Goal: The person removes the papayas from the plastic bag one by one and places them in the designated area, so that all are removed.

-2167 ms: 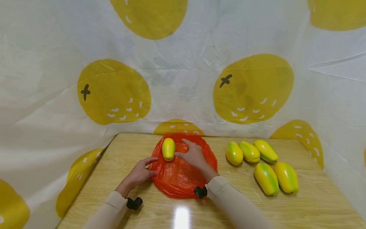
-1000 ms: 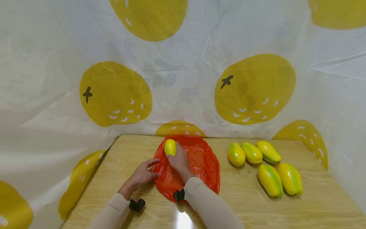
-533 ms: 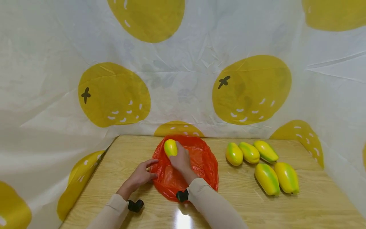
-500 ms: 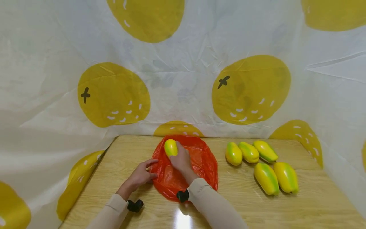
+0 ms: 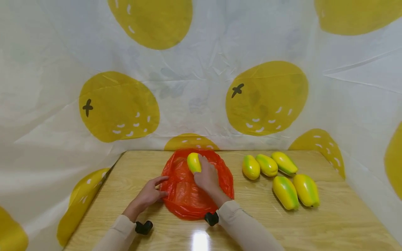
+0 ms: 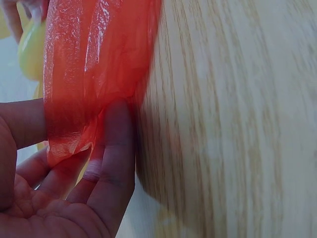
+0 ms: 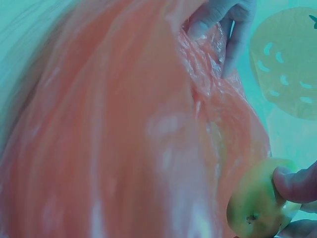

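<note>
My right hand grips a yellow-green papaya over the red plastic bag. In the right wrist view the thumb presses on the papaya, whose stem end faces the camera. The bag lies spread with its mouth open on the wooden table. At its left edge is my left hand, holding the rim. The left wrist view has the red film of the bag between the thumb and the fingers of the left hand, with fingertips showing through.
Several more papayas lie in two loose rows on the wooden table, right of the bag. A white cloth printed with yellow fruit hangs behind the table and along its sides.
My right hand reached over with spread fingers, took hold of the papaya in the bag, and has shifted it slightly right. My left hand stays at the bag's left rim.
</note>
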`<state>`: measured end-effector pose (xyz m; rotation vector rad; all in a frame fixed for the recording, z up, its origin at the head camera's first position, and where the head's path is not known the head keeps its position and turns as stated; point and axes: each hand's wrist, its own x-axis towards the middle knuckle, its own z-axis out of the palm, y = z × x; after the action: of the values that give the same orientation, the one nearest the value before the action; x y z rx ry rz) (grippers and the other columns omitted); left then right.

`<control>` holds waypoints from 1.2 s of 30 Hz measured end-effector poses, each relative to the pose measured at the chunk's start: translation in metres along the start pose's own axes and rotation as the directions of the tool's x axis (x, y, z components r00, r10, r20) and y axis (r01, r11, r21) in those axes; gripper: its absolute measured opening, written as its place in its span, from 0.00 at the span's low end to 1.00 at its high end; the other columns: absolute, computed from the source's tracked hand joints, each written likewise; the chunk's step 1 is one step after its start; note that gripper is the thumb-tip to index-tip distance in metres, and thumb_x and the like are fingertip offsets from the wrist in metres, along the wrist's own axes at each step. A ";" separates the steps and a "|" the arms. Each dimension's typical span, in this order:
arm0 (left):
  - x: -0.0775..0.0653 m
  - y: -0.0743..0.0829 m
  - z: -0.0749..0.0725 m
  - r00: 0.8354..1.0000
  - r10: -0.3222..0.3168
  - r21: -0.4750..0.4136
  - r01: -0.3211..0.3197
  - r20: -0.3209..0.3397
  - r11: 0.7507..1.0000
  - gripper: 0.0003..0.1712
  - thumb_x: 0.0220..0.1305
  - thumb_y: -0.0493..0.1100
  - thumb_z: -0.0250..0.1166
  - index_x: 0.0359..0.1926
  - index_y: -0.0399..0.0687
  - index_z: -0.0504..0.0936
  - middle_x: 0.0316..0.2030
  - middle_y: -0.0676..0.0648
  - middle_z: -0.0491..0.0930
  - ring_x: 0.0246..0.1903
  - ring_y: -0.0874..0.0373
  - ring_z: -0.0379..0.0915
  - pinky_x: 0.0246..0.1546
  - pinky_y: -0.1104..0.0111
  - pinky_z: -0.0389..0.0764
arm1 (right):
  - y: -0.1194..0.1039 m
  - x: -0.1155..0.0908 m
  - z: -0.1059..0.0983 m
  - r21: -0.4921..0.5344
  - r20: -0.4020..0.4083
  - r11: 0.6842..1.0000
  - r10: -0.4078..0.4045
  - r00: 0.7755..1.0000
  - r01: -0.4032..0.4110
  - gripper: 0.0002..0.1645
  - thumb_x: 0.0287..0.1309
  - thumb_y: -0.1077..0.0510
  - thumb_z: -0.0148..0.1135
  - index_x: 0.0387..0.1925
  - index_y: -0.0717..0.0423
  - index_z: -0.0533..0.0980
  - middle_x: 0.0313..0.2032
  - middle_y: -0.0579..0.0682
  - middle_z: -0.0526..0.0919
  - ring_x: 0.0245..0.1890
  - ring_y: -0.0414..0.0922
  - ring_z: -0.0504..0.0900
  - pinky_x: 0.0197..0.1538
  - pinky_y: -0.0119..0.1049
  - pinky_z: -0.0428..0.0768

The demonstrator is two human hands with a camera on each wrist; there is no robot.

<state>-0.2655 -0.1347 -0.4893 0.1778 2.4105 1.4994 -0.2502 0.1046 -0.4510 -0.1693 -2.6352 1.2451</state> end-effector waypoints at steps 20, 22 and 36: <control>-0.003 -0.003 0.002 1.000 -0.020 -0.007 0.020 -0.006 1.000 0.37 0.63 0.27 0.67 0.72 0.47 0.73 0.71 0.38 0.71 0.49 0.50 0.79 0.44 0.60 0.90 | 0.035 -0.031 -0.060 -0.161 -0.018 0.983 -0.088 0.996 0.084 0.44 0.60 0.64 0.66 0.78 0.54 0.65 0.76 0.62 0.68 0.71 0.65 0.73 0.72 0.63 0.71; -0.003 -0.002 0.001 1.000 -0.016 0.002 0.016 -0.008 1.000 0.36 0.63 0.27 0.67 0.72 0.46 0.73 0.71 0.37 0.70 0.49 0.50 0.79 0.43 0.61 0.89 | 0.037 -0.034 -0.067 -0.166 -0.012 0.982 -0.097 0.995 0.094 0.44 0.60 0.64 0.66 0.78 0.55 0.64 0.76 0.63 0.67 0.71 0.65 0.72 0.72 0.64 0.71; -0.007 0.000 0.000 1.000 -0.010 0.011 0.010 0.004 1.000 0.37 0.63 0.28 0.68 0.73 0.44 0.72 0.72 0.35 0.68 0.47 0.51 0.79 0.44 0.60 0.90 | 0.058 -0.054 -0.101 -0.270 -0.021 0.960 -0.087 0.996 0.078 0.44 0.61 0.65 0.64 0.78 0.57 0.62 0.77 0.66 0.63 0.69 0.69 0.73 0.67 0.71 0.71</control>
<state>-0.2590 -0.1366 -0.4885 0.1713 2.4136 1.4804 -0.1722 0.2061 -0.4417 -0.1212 -2.7420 0.8464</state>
